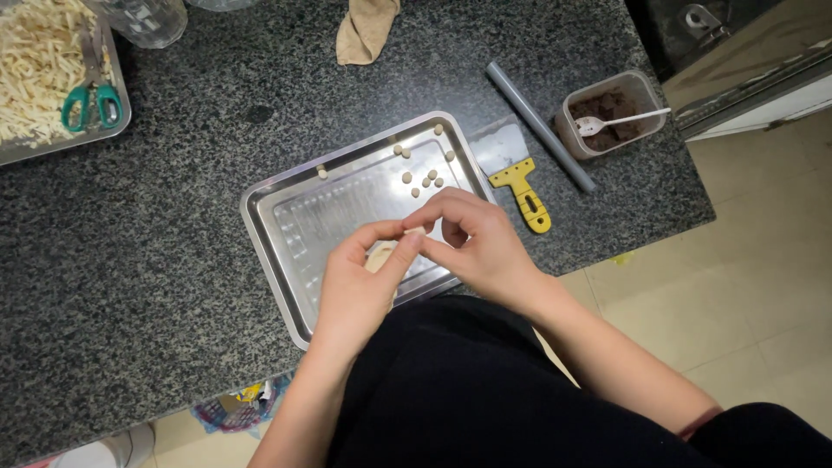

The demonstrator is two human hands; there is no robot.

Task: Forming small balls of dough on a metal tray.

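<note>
Over the near half of a shiny steel tray (286, 227), my left hand (360, 282) holds a pale lump of dough (380, 256). My right hand (475, 243) pinches at the top of that lump, its fingertips touching my left thumb. Most of the lump is hidden behind my fingers. Several small round dough balls (423, 178) lie in the tray's far right corner, and one more ball (322, 172) rests on the far rim.
A yellow-handled scraper (516, 182) and a grey rod (537, 126) lie right of the tray. Beyond them stands a plastic tub of brown filling with a white spoon (611, 117). At far left are a tray of pale strips (39, 61) with green scissors (91, 104), and a cloth (364, 30).
</note>
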